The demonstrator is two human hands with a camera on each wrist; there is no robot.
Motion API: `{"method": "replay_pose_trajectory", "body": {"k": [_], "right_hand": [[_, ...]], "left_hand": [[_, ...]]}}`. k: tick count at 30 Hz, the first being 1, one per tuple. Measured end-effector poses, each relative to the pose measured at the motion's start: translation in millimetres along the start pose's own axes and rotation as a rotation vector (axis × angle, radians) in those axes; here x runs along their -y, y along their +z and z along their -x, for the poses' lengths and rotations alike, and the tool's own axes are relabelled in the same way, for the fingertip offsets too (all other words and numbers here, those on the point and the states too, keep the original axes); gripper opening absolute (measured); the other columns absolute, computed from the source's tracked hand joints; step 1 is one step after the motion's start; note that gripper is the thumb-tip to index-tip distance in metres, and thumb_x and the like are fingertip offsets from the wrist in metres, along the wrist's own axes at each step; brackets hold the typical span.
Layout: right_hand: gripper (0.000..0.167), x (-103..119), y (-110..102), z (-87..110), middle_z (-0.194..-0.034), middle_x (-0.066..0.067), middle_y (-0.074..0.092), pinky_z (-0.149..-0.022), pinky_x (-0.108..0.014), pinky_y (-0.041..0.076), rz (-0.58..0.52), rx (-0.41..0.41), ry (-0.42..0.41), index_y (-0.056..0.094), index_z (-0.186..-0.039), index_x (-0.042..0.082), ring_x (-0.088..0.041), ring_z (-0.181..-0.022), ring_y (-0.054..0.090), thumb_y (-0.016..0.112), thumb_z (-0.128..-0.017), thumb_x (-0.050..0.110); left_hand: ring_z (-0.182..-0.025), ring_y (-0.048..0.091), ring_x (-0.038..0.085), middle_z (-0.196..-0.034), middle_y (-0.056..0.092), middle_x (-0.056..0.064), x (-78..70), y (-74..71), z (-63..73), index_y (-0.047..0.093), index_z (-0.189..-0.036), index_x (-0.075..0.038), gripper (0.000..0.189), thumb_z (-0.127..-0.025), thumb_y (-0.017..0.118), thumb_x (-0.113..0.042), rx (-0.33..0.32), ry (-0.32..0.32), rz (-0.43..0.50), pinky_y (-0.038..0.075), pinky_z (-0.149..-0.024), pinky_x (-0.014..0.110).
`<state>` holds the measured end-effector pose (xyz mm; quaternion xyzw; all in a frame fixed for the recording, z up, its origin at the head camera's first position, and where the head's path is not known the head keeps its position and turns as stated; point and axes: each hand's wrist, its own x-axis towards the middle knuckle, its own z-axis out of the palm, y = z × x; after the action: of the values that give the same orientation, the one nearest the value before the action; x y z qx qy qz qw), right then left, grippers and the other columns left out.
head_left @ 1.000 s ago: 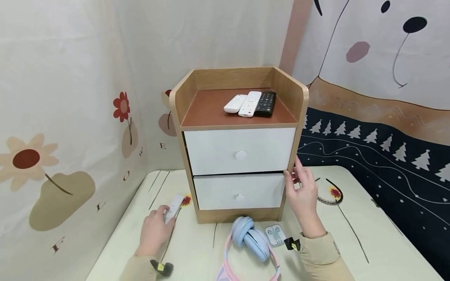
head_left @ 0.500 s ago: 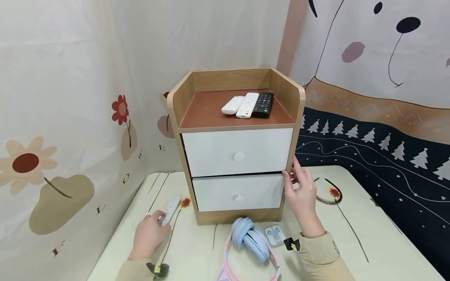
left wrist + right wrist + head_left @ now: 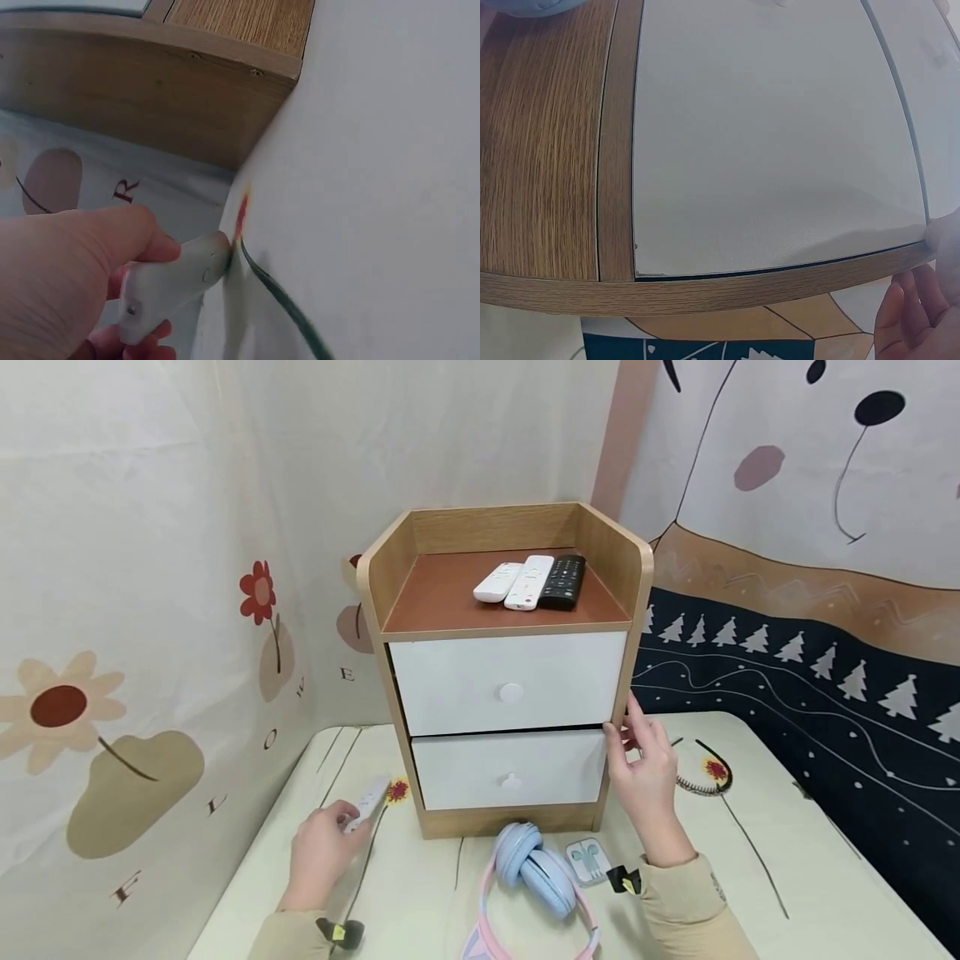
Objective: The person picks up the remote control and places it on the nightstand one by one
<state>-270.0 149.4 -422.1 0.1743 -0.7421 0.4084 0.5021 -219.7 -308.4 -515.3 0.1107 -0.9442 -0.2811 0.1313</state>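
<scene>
My left hand [image 3: 320, 856] grips a white remote control [image 3: 176, 281] between thumb and fingers, low over the bed-like surface to the left of the cabinet. In the left wrist view the remote's end stands out past the fingertips, beside a printed flower stem. My right hand [image 3: 647, 772] touches the right front edge of a small wooden cabinet [image 3: 513, 820], thumb at the front and the other fingers along its side. The cabinet's upper drawer [image 3: 465, 681] and lower drawer [image 3: 457, 768] are white with round knobs.
On the cabinet's brown top lie two white remotes [image 3: 529, 582] and a black remote [image 3: 562, 582]. Blue and pink headphones [image 3: 543, 881] lie before it, beside boxed earphones [image 3: 588, 861]. A dark headband [image 3: 705, 791] lies to the right. Printed cloth hangs behind.
My left hand has shifted slightly left with the remote, whose angle has changed a little. The right hand stays at the cabinet's edge.
</scene>
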Motion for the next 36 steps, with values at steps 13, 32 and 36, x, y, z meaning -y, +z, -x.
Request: {"method": "replay_pose_trajectory", "body": {"k": [13, 32, 36], "right_hand": [[0.062, 0, -1, 1.2, -0.096, -0.024, 0.068, -0.077, -0.001, 0.046, 0.019, 0.008, 0.006, 0.060, -0.154, 0.000, -0.029, -0.074, 0.064, 0.077, -0.094, -0.007], [0.061, 2, -1, 0.9, -0.095, -0.024, 0.067, -0.077, -0.002, 0.047, -0.004, -0.012, 0.000, 0.062, -0.153, 0.000, -0.027, -0.075, 0.063, 0.077, -0.094, -0.008], [0.062, 2, -1, 0.1, -0.096, -0.024, 0.067, -0.077, -0.003, 0.047, -0.011, -0.016, -0.005, 0.062, -0.152, 0.000, -0.029, -0.077, 0.064, 0.078, -0.093, -0.009]], "left_hand": [[-0.072, 0.067, 0.028, -0.089, 0.077, 0.015, -66.1, -59.7, 4.4, 0.083, -0.097, -0.008, 0.020, -0.083, 0.088, -0.021, -0.479, 0.241, 0.124, 0.044, -0.064, 0.034], [-0.065, 0.047, 0.001, -0.078, 0.053, -0.012, -189.5, -180.5, 2.2, 0.083, -0.100, 0.001, 0.021, -0.085, 0.089, -0.013, -0.841, 0.382, 0.605, 0.041, -0.061, 0.011], [-0.063, 0.045, 0.004, -0.076, 0.051, -0.011, -211.9, -189.2, 5.3, 0.082, -0.096, 0.004, 0.020, -0.084, 0.088, -0.010, -0.889, 0.442, 0.737, 0.040, -0.059, 0.014]]}}
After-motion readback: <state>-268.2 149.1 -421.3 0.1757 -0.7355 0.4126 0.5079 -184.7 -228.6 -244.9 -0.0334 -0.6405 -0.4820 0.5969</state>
